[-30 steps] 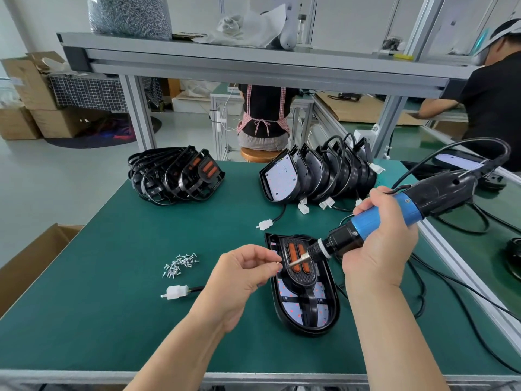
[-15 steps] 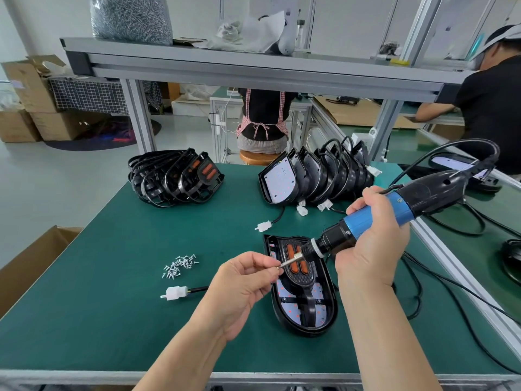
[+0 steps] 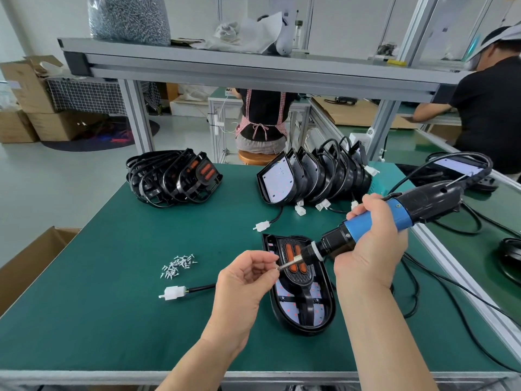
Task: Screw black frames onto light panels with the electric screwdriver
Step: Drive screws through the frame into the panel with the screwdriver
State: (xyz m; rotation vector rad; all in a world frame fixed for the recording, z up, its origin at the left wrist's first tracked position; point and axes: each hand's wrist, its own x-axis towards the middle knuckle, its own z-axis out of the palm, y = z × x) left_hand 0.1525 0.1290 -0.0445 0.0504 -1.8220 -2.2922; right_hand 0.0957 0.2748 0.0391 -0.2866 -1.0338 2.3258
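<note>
Electric screwdriver (image 3: 400, 218): right hand (image 3: 369, 249) grip wrapped round its barrel. The bit (image 3: 290, 265) had swung off the black frame (image 3: 306, 294) to the left hand (image 3: 242, 280), whose grip pinched its tip; no screw discernible. Frame sat in the light panel (image 3: 284, 292) on the surface (image 3: 112, 277). Probably loading a screw.

Surface (image 3: 112, 277) green; electric screwdriver (image 3: 394, 218) black, blue mid-section; light panel (image 3: 324, 323) black-rimmed, white inside with red dots; black frame (image 3: 298, 275) with two orange bars; screws (image 3: 178, 267) silver; connector (image 3: 173, 293) white; far apron (image 3: 260, 128) red-white checked.
</note>
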